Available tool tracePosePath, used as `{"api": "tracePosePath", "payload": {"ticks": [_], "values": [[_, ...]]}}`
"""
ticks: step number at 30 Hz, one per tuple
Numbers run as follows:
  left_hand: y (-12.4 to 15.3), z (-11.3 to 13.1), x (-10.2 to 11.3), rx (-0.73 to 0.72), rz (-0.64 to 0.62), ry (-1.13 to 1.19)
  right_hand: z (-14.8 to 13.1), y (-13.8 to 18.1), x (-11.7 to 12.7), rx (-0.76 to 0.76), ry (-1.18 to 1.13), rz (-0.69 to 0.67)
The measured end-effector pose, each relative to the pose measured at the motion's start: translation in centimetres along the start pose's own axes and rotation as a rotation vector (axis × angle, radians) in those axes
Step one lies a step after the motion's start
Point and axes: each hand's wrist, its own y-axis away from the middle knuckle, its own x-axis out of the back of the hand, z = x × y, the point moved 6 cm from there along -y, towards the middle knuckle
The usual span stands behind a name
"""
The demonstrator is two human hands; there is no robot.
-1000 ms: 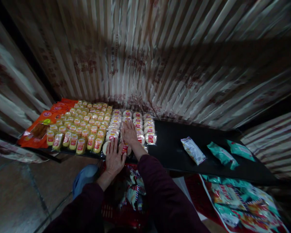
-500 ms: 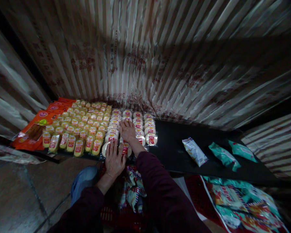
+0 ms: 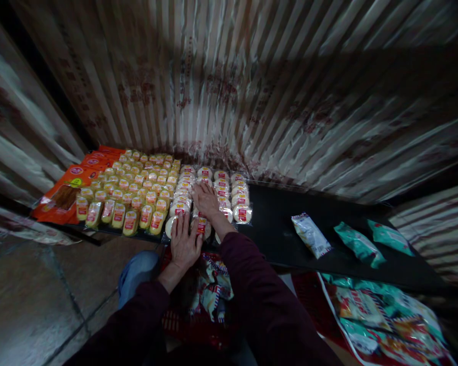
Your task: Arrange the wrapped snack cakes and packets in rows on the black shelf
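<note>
My left hand [image 3: 184,242] lies flat with fingers stretched out on the front row of round white wrapped cakes [image 3: 236,195] at the near edge of a black shelf [image 3: 275,231]. Farther in, my right hand [image 3: 206,199] rests palm down, fingers apart, on the same rows of white cakes. To the left lie several rows of yellow wrapped cakes [image 3: 137,190]. Neither hand grips a packet.
Orange packets [image 3: 72,185] lie at the shelf's left end. One white packet [image 3: 311,235] and two teal packets [image 3: 361,244] lie on the right part. A red basket [image 3: 198,315] with packets sits under my arms; a large bag of snacks [image 3: 381,315] lies lower right. Striped sheeting backs the shelf.
Both hands stay flat on the white cakes, about where they were. The view has shifted slightly; the cakes and packets have not moved on the shelf.
</note>
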Motion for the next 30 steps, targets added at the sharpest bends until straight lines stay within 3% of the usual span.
{"api": "tracePosePath", "payload": {"ticks": [4,9,14,19,30], "values": [[0.2,-0.1,0.0,-0.005,0.002,0.009,0.8,1.4,2.2,-0.027,-0.070,0.142],[0.7,-0.4,-0.2,-0.017,-0.007,-0.005,0.7,7.1,3.8,-0.121,-0.203,0.372],[0.7,-1.0,-0.3,-0.014,0.040,0.017,-2.3,11.4,1.8,-0.089,-0.284,0.340],[0.4,-1.8,-0.2,0.070,0.120,0.090,-3.3,11.7,0.3,-0.059,-0.327,0.341],[0.0,-2.3,-0.5,0.111,0.073,0.166,-3.2,10.1,0.2,-0.032,-0.244,0.325]]}}
